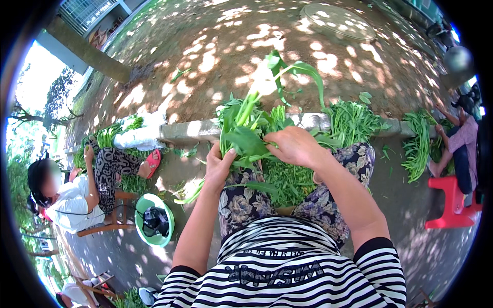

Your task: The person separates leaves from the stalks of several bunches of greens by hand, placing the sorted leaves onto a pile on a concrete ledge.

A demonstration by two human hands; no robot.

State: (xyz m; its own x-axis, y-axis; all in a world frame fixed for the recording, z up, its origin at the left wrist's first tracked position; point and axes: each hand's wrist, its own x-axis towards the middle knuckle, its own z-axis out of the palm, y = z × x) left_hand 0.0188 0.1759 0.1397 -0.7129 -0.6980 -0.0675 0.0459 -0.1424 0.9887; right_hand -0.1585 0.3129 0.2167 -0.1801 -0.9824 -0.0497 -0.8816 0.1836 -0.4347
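My left hand [219,167] is closed around a bunch of long-stemmed leafy greens [247,110], which look like water spinach. The pale stems point up and away from me, and one long leafy shoot arches to the right. Close beside it, my right hand [294,146] has its fingers pinched at the leaves on the bunch's right side; the exact piece between the fingertips is hidden. Between my knees lies a heap of loose greens [290,185]. Another green pile [354,123] rests on the kerb just beyond my right knee.
A low stone kerb [190,131] crosses in front of me, with bare soil beyond. To the left, a person in a white top [77,208] sits near a green basin [167,237] holding a dark item. At right are a red plastic stool [447,205], more greens [418,149] and another person.
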